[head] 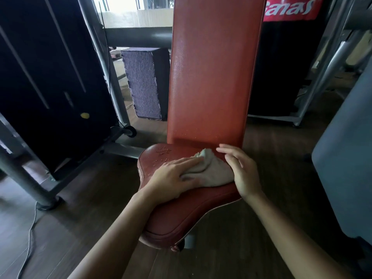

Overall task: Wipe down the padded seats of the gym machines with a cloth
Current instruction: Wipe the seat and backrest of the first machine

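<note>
Cloth (211, 170) on red seat (181, 214), partial "anas" on banner (289, 9)

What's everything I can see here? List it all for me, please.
seat pad: one, reddish-brown, centre, low
backrest pad: one, reddish-brown, upright behind the seat pad
cloth: one, grey-beige, bunched on the seat pad
carpeted block: one, purple-grey, left of the backrest pad
banner: one, red with white letters, top right
cushion: one, blue-grey, right edge
cable: one, grey, on the floor, lower left
floor: dark brown wood
left hand: fingers straight, pressing on the cloth
right hand: fingers straight, at the cloth's right edge
</note>
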